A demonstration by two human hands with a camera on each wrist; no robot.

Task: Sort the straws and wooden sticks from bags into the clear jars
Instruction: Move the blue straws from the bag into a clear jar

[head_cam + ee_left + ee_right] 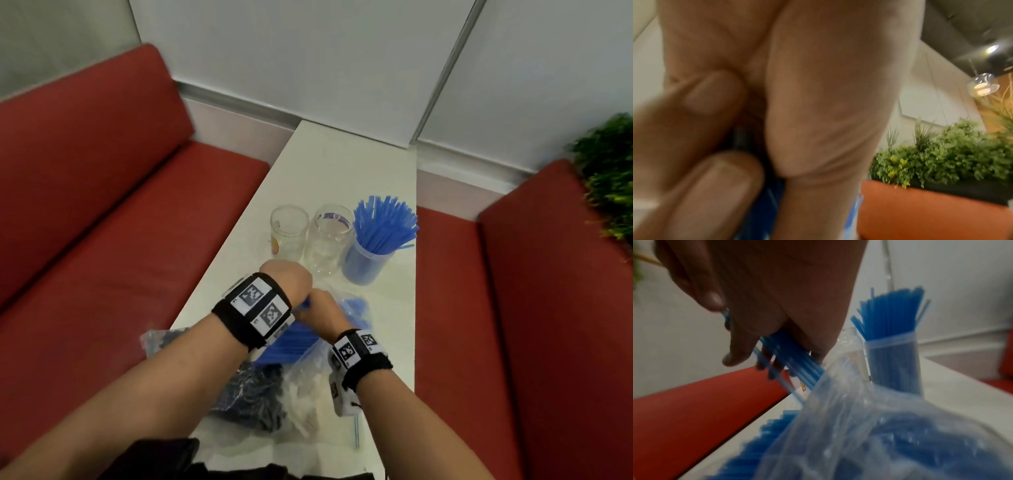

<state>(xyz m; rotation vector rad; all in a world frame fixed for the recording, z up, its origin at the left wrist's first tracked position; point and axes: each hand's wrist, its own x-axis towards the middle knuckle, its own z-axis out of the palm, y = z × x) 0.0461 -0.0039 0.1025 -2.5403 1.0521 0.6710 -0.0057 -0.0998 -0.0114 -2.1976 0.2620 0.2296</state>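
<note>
Straws [294, 337], thin and bright blue, lie in a clear plastic bag [346, 315] on the white table [342, 164] in the head view, their ends sticking out of the bag's mouth toward the person. Behind the bag stand three jars in a row: two clear, empty ones [289, 230] [331, 236] and a third jar [368, 263] packed with upright blue straws that fan out at the top. Nearer the person lie more bags, one with dark pieces [253, 394] and one with white pieces [305, 394]. Both hands meet over the bag's mouth, the left hand [287, 279] bent down at the wrist, the right hand [323, 313] just beside it.

From the left wrist, the picture is blurred: curled fingers [715, 186] press toward the thumb [828, 97], with a strip of blue between them; what exactly they grip I cannot tell.

From the right wrist, the right hand [772, 305] has its fingers curled round a small bunch of blue straws [795, 363] that runs down into the bag [859, 426]. The filled jar [894, 360] stands behind on the table.
</note>
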